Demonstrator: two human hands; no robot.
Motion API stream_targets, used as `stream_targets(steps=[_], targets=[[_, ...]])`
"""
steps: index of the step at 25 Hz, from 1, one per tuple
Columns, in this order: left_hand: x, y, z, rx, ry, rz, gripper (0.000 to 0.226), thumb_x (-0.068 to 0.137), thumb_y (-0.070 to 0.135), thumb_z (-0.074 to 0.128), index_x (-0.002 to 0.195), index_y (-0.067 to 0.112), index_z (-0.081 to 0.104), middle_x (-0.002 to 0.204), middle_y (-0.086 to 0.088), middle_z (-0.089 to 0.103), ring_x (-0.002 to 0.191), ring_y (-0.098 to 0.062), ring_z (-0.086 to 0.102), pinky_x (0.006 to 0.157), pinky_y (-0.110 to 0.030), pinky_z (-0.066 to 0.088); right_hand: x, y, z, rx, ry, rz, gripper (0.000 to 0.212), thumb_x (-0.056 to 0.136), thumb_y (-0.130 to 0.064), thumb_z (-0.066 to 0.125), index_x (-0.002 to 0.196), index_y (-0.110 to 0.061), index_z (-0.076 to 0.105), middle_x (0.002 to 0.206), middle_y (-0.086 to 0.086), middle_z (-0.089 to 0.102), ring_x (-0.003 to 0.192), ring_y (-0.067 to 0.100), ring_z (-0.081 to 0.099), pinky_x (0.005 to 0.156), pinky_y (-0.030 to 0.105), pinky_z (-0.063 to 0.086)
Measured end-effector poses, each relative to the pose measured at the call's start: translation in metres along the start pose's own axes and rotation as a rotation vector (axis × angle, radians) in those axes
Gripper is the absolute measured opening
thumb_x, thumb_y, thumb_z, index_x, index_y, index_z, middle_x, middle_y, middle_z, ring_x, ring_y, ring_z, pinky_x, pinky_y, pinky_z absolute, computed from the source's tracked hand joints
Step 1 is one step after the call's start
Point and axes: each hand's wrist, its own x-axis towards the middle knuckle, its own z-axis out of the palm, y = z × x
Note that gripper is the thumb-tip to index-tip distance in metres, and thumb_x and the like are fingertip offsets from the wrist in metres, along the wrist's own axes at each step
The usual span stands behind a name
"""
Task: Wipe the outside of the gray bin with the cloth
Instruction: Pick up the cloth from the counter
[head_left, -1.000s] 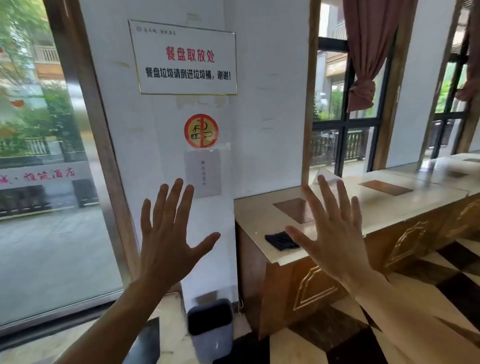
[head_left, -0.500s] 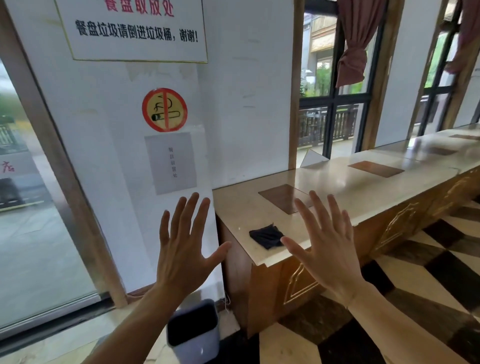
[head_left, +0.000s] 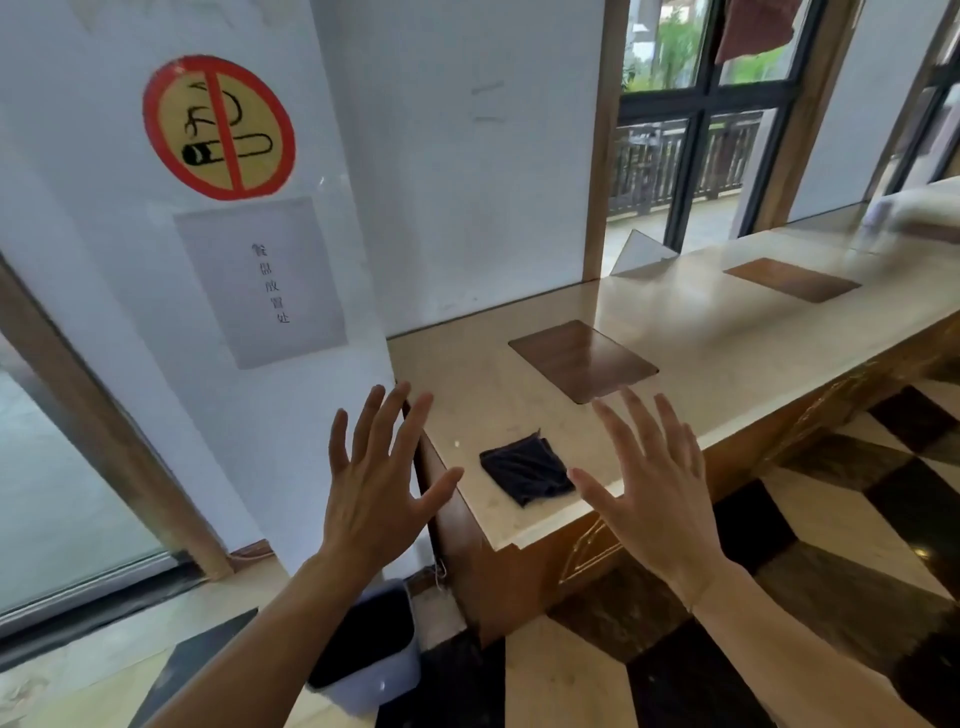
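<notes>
Nearest, on the floor beside the surface's end: gray bin (head_left: 384, 670), probably light plastic, likely to slide when rubbed. Above, left hand (head_left: 371, 493) and right hand (head_left: 657, 499), grip spread apart, empty. Between them, on surface (head_left: 727, 343): dark cloth (head_left: 524, 470), soft, limp; best pinched mid-fold. Closer and lower than half a second ago.

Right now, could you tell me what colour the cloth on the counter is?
The cloth is black or very dark navy, plain with no pattern, seen in the head view.
</notes>
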Motion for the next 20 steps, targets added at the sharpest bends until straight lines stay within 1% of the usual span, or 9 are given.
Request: stream_targets(steps=[3,7,9,11,14,17,20], targets=[[0.021,-0.020,0.049,-0.033,-0.080,0.039,0.076,0.088,0.068,0.036,0.151,0.027,0.021,0.160,-0.006,0.023,0.149,-0.023,0.010,0.117,-0.058,0.008,0.021,0.003,0.039,-0.006,-0.052,0.024,0.076,0.089,-0.072,0.033,0.151,-0.027,0.036,0.162,0.008,0.030,0.149,0.035,0.020,0.116,0.055,0.015],[0.053,-0.053,0.122,-0.082,-0.186,0.134,0.071,0.090,0.066,0.034,0.149,0.028,0.026,0.158,-0.004,0.030,0.148,-0.022,0.014,0.117,-0.057,0.011,0.049,-0.002,0.099,-0.005,-0.111,0.066,0.071,0.091,-0.068,0.036,0.146,-0.024,0.043,0.156,0.009,0.042,0.145,0.035,0.032,0.113,0.058,0.027],[0.074,-0.070,0.163,-0.144,-0.257,0.180,0.069,0.090,0.064,0.037,0.149,0.028,0.027,0.157,-0.003,0.033,0.148,-0.022,0.017,0.118,-0.054,0.010,0.063,-0.005,0.128,-0.021,-0.136,0.143,0.068,0.094,-0.066,0.042,0.146,-0.023,0.044,0.154,0.008,0.045,0.144,0.033,0.035,0.112,0.056,0.029],[0.089,-0.083,0.199,-0.195,-0.320,0.240,0.068,0.091,0.061,0.040,0.148,0.028,0.027,0.156,-0.002,0.034,0.147,-0.023,0.020,0.117,-0.054,0.012,0.068,-0.005,0.153,-0.036,-0.179,0.213,0.067,0.093,-0.062,0.044,0.147,-0.021,0.044,0.153,0.007,0.046,0.144,0.031,0.036,0.112,0.054,0.032],[0.102,-0.095,0.248,-0.227,-0.387,0.324,0.063,0.091,0.055,0.042,0.147,0.028,0.030,0.153,-0.002,0.038,0.146,-0.023,0.023,0.117,-0.054,0.016,0.071,-0.004,0.190,-0.059,-0.208,0.280,0.062,0.093,-0.052,0.057,0.145,-0.019,0.047,0.149,0.006,0.050,0.141,0.029,0.041,0.109,0.052,0.037],[0.110,-0.104,0.297,-0.236,-0.482,0.362,0.057,0.091,0.050,0.044,0.142,0.025,0.040,0.145,-0.003,0.047,0.143,-0.024,0.028,0.117,-0.050,0.015,0.074,-0.002,0.234,-0.076,-0.297,0.311,0.058,0.091,-0.045,0.065,0.141,-0.017,0.054,0.143,0.008,0.056,0.134,0.030,0.050,0.102,0.050,0.044],[0.110,-0.103,0.335,-0.224,-0.571,0.455,0.054,0.090,0.046,0.049,0.141,0.026,0.044,0.142,-0.004,0.051,0.141,-0.026,0.033,0.116,-0.051,0.016,0.074,0.006,0.273,-0.080,-0.373,0.317,0.057,0.086,-0.040,0.073,0.135,-0.014,0.061,0.135,0.010,0.063,0.126,0.031,0.057,0.096,0.049,0.049]])
